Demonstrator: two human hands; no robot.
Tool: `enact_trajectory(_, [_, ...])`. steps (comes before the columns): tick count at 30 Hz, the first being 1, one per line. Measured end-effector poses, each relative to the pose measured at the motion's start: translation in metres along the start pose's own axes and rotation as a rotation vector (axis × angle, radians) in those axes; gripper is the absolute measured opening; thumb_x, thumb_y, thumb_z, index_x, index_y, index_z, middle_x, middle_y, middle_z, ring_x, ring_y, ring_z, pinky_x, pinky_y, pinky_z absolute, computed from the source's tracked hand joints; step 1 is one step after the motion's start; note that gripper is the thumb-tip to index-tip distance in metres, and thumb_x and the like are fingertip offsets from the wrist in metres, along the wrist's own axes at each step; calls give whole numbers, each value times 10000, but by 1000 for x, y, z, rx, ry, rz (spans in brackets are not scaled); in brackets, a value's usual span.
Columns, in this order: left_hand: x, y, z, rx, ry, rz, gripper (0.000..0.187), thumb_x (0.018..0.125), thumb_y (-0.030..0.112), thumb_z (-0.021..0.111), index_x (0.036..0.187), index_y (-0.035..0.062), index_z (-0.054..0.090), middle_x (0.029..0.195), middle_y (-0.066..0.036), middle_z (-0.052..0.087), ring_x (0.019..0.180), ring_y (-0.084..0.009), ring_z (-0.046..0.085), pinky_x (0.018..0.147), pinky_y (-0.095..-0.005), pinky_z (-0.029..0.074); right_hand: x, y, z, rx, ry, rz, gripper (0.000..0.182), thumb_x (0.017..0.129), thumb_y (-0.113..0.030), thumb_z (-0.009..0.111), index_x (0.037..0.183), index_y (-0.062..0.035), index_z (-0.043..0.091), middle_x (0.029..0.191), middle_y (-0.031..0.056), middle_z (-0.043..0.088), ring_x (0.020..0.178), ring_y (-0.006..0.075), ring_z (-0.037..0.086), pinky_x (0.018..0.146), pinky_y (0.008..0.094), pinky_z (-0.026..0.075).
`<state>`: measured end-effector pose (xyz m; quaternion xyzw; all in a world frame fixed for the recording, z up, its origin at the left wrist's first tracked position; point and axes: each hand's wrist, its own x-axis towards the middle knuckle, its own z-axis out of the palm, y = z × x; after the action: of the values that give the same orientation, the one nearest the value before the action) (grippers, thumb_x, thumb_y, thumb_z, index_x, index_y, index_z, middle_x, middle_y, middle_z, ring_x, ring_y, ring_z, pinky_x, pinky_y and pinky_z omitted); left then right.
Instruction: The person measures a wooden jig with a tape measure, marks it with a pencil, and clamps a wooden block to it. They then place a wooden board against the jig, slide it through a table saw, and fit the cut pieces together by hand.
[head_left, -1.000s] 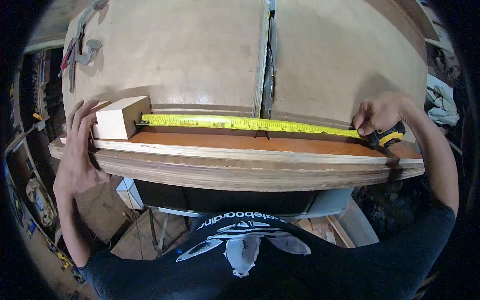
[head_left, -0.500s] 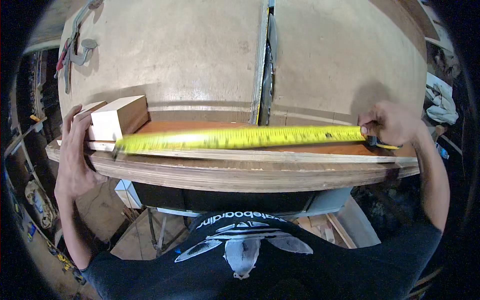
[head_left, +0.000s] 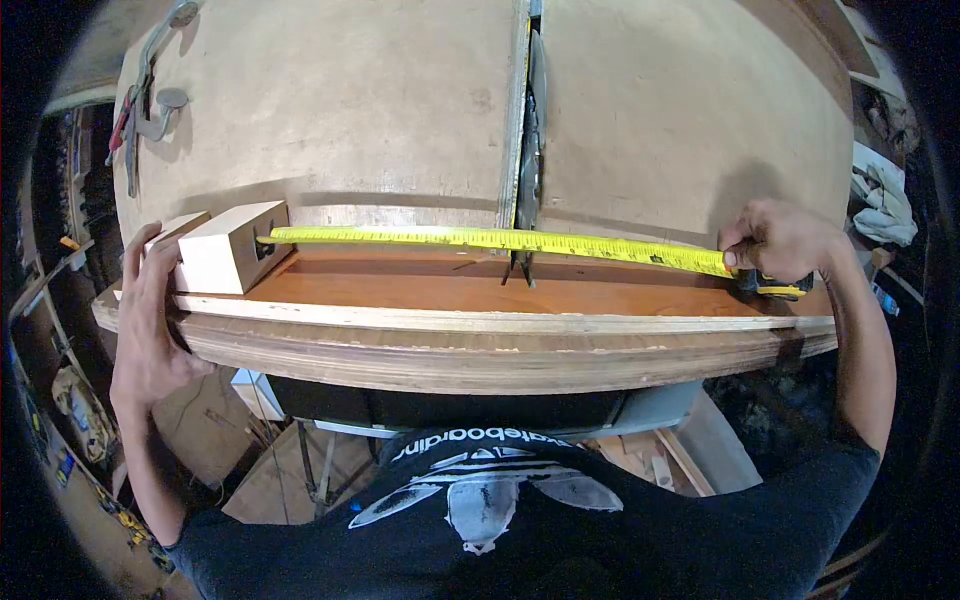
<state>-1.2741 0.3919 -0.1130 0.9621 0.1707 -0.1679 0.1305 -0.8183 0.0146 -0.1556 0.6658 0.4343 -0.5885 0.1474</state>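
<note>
A tape measure (head_left: 790, 290) is in my right hand (head_left: 785, 242), which is closed around it at the right end of a thick plywood board (head_left: 450, 365). Its yellow blade (head_left: 490, 240) runs left above the board's reddish-brown top strip (head_left: 420, 285). The blade's hook end is at the right face of a pale wooden block (head_left: 228, 250). Over the board's left end, my left hand (head_left: 155, 325) is wrapped, fingers beside the blocks and thumb at the front edge. A second pale block (head_left: 180, 228) sits partly hidden behind those fingers.
A circular saw blade (head_left: 533, 140) stands in a slot across the wide wooden panel (head_left: 350, 100). Metal clamps (head_left: 150, 110) lie at the upper left. Crumpled pale cloth (head_left: 882, 205) is at the right, and wood offcuts (head_left: 650, 460) are below the bench.
The tape's hook end has swung up and away from the board's front edge to the block's right face. The blade has stopped blurring. My left hand has stayed in place.
</note>
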Motion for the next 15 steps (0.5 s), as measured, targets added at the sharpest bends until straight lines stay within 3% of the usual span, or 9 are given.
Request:
enact_trajectory(3, [0,0,-1,6,2,11,1098,530,657,862,1352,25,499,1311,-180,581,1340,-493,408,1114,-599,358,6,-4,-3,61,-74,36,87,848,-95,693,894,-26,718,756,148,687,713,255,644,698,384,478])
enact_trajectory(5, [0,-1,-3,5,0,21,1114,535,689,850,1353,20,498,1312,-180,582,1341,-492,408,1116,-601,355,8,-15,-8,42,-96,70,90,848,-99,695,896,-27,720,758,147,689,720,258,652,700,388,480])
enact_trajectory(15, [-1,-2,-3,6,11,55,1058,521,567,887,1339,12,508,1281,-194,608,1299,-481,454,1133,-602,327,8,-25,-19,-45,-84,96,92,848,-106,703,898,-34,729,774,147,696,741,270,667,694,395,487])
